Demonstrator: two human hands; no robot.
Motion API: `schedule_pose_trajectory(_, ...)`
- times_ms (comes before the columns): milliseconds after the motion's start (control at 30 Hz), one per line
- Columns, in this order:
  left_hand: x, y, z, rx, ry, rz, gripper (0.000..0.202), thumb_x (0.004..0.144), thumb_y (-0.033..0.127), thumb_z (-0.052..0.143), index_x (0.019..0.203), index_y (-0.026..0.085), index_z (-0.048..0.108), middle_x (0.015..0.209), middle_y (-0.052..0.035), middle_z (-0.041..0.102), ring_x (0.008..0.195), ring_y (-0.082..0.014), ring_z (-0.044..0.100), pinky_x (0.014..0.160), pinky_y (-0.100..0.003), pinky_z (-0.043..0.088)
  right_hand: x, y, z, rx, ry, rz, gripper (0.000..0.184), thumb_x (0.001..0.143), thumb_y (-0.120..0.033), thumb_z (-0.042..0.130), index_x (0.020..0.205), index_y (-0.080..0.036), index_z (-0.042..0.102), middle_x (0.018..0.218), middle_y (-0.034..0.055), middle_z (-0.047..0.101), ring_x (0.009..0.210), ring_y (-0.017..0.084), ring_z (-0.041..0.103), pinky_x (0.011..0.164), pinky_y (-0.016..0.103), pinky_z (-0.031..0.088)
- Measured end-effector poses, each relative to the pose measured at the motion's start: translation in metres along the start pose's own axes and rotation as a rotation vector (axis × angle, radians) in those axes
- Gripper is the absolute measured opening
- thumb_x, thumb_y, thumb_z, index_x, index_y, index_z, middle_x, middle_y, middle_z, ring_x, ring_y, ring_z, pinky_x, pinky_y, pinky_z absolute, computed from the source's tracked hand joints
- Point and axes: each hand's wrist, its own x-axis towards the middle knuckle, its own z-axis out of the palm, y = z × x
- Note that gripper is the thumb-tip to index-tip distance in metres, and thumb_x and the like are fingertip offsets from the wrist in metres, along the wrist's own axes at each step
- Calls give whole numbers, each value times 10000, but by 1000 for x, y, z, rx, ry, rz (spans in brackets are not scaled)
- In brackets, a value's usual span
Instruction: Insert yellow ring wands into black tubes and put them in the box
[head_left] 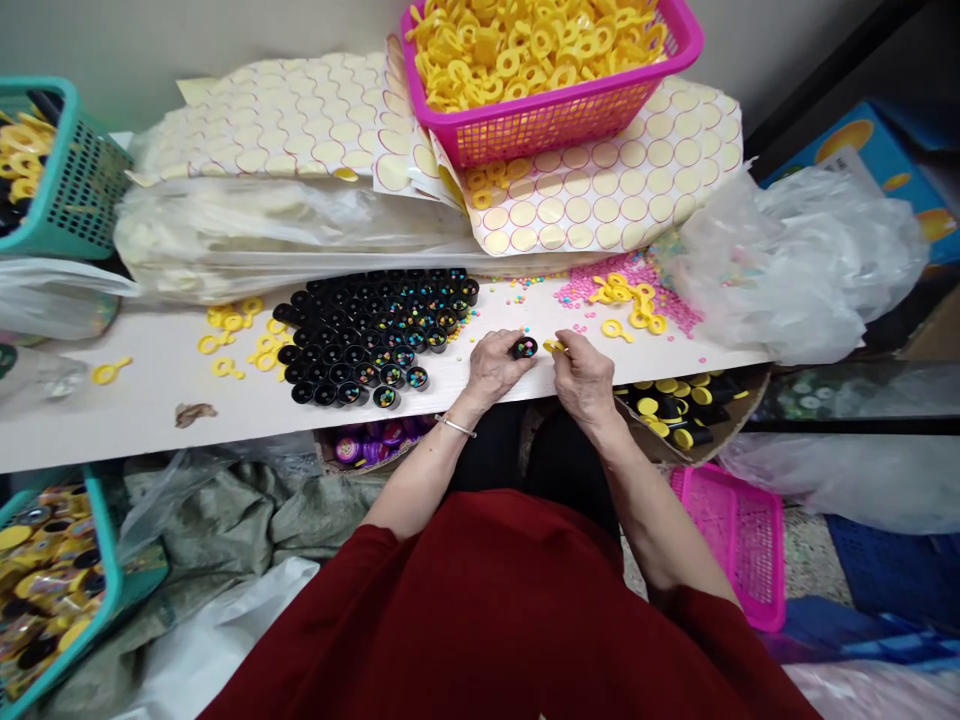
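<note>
My left hand (491, 368) is closed around a small black cup (524, 348) with coloured beads inside, held at the front of the table. Just right of it, my right hand (585, 375) pinches a yellow ring-ended piece (553, 346) close to the cup's mouth. To the left stand rows of black cups (337, 335), several with coloured beads in them. Loose yellow ring-ended pieces (637, 305) lie beyond my right hand, beside a spread of pink beads (592, 280). More yellow pieces (225, 330) lie left of the cups.
A pink basket (547, 125) full of yellow pieces sits on sticker sheets (570, 210) at the back. Plastic bags (802, 260) crowd the right end. Under the table edge is a box (690, 405) of black-and-yellow pieces. A teal basket (82, 180) stands at left.
</note>
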Motion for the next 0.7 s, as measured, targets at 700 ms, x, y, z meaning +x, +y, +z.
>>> schedule_pose_trajectory(700,1,4,-3,-6,-50,27,220,681,334,744,850,207,686,882,-26,699,839,-164,591,777,-289,445,0,3,4,26,-62,155,283,841,-411,502,959,-165,578,895,101,578,820,229,528,705,362,441)
